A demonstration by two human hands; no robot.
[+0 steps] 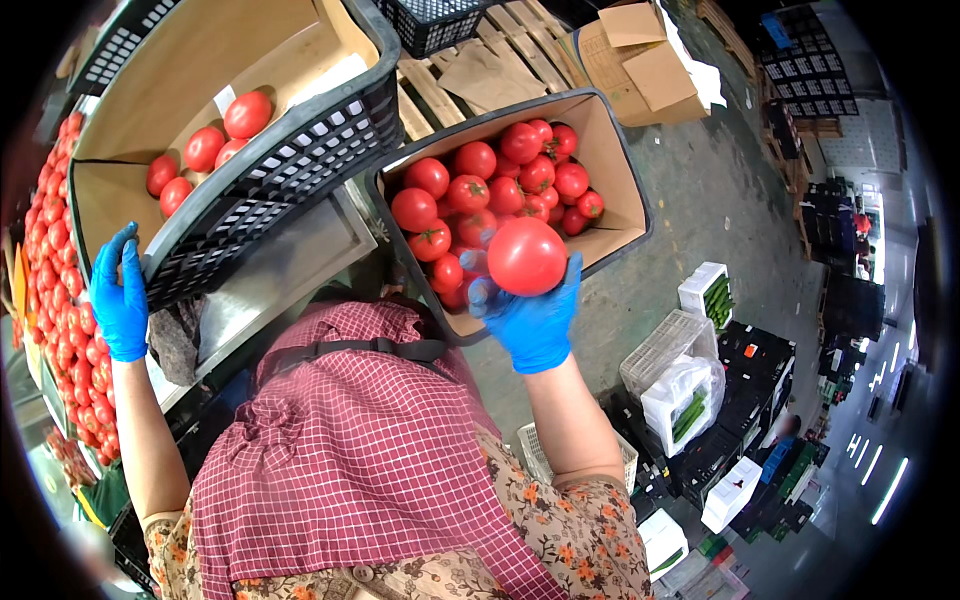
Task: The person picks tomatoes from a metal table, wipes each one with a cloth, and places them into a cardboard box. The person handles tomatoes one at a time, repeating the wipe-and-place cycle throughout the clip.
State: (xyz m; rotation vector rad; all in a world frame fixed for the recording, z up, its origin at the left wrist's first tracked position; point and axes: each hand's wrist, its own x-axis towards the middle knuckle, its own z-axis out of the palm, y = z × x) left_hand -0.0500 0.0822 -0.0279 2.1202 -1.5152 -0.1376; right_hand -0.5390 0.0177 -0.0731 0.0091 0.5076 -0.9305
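Observation:
My right hand (529, 322), in a blue glove, holds a large red tomato (527, 256) above a black plastic crate lined with brown cardboard (626, 214). Many red tomatoes (467, 193), some with green calyxes, lie inside that crate. At the near left corner of a second lined black crate (300, 161) is my left hand (120, 304), also gloved in blue. It seems to touch the rim, but whether it grips it is unclear. Several tomatoes (204, 148) sit in this second crate, which stands higher and to the left.
A metal-topped stand (292, 262) is under the left crate, with a grey cloth (176, 341) beside it. A heap of tomatoes (64, 300) lies far left. Beyond are a wooden pallet (517, 34) and a cardboard box (645, 67). White foam boxes (705, 281) with green vegetables stand right.

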